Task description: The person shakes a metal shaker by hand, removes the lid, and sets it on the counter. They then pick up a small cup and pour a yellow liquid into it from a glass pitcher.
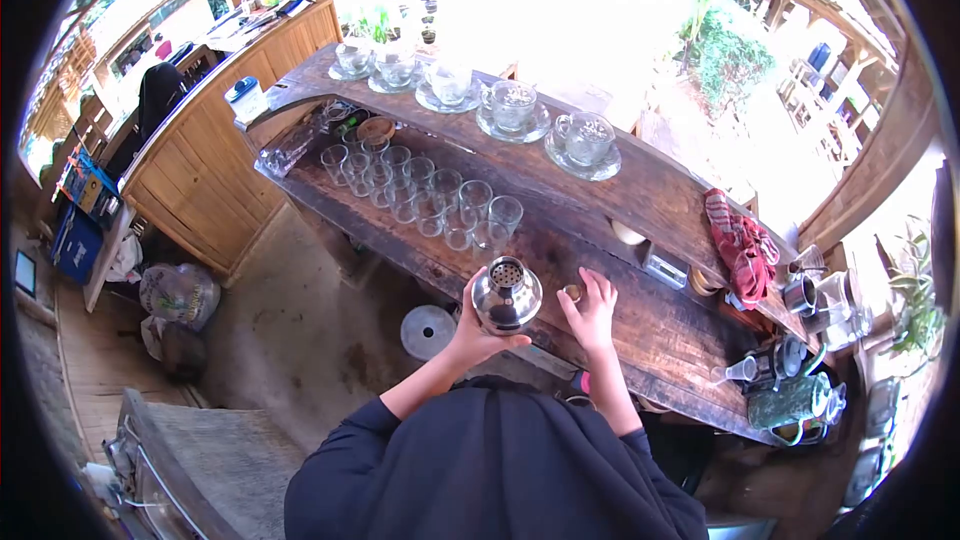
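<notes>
In the head view, my left hand [474,334] is wrapped around a shiny metal cocktail shaker [506,302], held above the counter's near edge. The shaker's perforated strainer top [506,273] is uncovered and faces up. Just to the right, my right hand [593,315] has a small round cap [572,292] between thumb and index finger, its other fingers stretched out. Beyond both hands, several clear drinking glasses [430,210] stand in rows on the lower wooden counter [650,330].
Glass cups on saucers [583,170] line the raised shelf. A red cloth [740,248] lies at its right end. Jars [838,300], a green pitcher [785,402] and a small clear cup [742,370] stand at the right. A round stool [428,332] is below the counter.
</notes>
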